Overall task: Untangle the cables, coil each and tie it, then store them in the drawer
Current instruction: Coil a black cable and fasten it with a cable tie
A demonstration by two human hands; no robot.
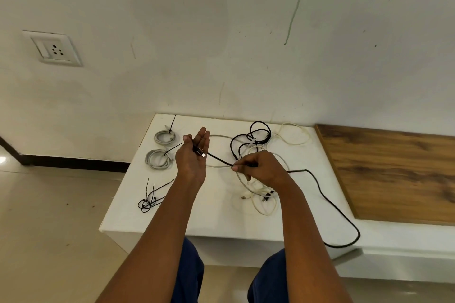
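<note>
No text, label, brand, number or sign can be read anywhere in the view. The wall socket [56, 48] is seen to carry no legible marking, and nothing is printed on the white table [211, 206] or the cables [256, 140] that can be made out.

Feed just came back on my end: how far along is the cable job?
Done: two grey coils lie tied on the white table. In hand: a black cable, its plug end across the left hand, the right hand pinching it further along. Left: the black-and-white tangle, spare black ties, and storing; no drawer shows.
</note>
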